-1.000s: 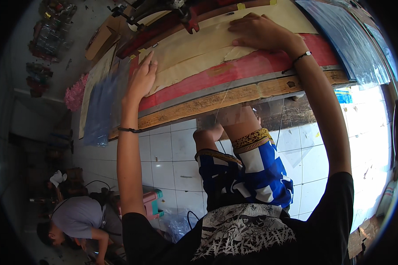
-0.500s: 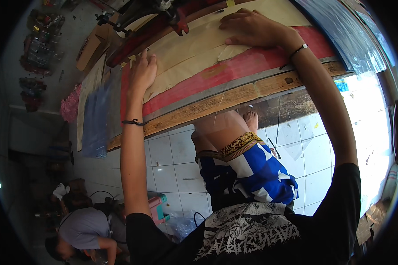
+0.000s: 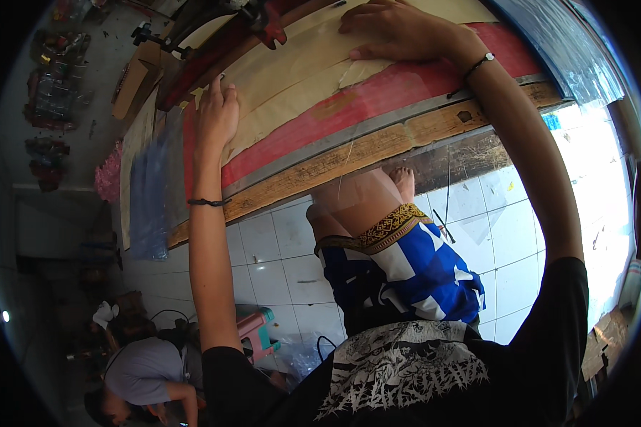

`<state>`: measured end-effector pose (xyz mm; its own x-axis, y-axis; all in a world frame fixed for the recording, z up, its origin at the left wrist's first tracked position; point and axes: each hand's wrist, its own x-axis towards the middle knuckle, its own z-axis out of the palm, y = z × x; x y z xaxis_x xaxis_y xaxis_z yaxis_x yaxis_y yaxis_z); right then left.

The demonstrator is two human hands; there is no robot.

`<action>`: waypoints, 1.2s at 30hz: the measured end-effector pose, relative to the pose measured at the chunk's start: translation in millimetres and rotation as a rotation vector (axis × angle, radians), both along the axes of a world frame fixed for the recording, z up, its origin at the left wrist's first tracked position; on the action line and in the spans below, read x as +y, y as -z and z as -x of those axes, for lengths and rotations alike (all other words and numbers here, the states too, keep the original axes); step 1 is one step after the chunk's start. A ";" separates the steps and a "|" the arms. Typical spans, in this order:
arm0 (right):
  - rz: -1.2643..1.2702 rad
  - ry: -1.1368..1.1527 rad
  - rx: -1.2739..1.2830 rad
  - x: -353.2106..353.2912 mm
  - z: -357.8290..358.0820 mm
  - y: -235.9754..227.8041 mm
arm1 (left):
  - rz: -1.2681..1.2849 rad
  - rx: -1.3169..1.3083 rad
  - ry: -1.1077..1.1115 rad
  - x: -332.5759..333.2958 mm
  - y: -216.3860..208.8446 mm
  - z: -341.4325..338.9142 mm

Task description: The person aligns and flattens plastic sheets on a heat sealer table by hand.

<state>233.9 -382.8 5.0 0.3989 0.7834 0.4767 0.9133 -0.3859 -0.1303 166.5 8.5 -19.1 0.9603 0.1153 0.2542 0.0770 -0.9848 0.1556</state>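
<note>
My left hand [image 3: 218,117] lies on the left part of the worktop, its fingers stretched toward a dark red machine bar [image 3: 214,58]. Farther right, my right hand [image 3: 399,30] rests with fingers spread on the tan covering [image 3: 292,75]. This covering has a ragged, torn near edge and lies over a red surface [image 3: 299,146]. A thin transparent plastic sheet [image 3: 360,191] hangs over the table's front edge above my thighs. How much of it runs under my hands is hard to see.
A worn wooden rail [image 3: 349,154] forms the table's front edge. Stacked clear plastic sheets [image 3: 573,50] lie at the right, bluish plastic [image 3: 148,199] hangs at the left. A red clamp-like part [image 3: 272,32] sits above the worktop. A person [image 3: 146,370] bends down at lower left, near a stool [image 3: 258,334].
The whole view has shifted slightly, so the table appears a little higher and farther left. Both hands keep nearly the same places on the worktop.
</note>
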 end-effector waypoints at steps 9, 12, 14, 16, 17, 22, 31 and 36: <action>0.029 -0.029 0.016 -2.8 -7.0 2.4 | 0.061 0.068 -0.055 -14.0 -10.3 0.1; 0.028 -0.021 -0.011 -3.7 -7.2 2.4 | 0.071 0.058 -0.054 -12.6 -6.4 -1.8; 0.035 -0.028 -0.003 0.4 -5.2 -0.2 | 0.054 0.042 -0.059 -2.9 -4.2 -2.1; 0.045 -0.024 0.013 2.6 -4.3 -1.7 | 0.011 0.046 -0.029 -0.6 -4.3 -2.8; 0.057 -0.011 0.029 1.9 -3.9 -1.8 | 0.016 0.049 -0.029 -3.4 -4.2 -2.1; 0.062 0.001 0.036 -0.5 2.2 -5.1 | 0.050 0.044 -0.018 -16.8 -14.3 -0.2; 0.048 0.009 0.008 0.2 4.9 -4.9 | 0.070 0.104 -0.046 -9.1 -13.1 0.1; 0.051 -0.014 0.012 -1.1 -1.6 -2.4 | 0.091 0.105 -0.064 -7.7 -9.2 -3.4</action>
<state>235.4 -383.9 7.4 0.3929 0.8120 0.4315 0.9173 -0.3792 -0.1217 169.9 0.9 -9.9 0.9711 0.1947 0.1383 0.1594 -0.9596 0.2319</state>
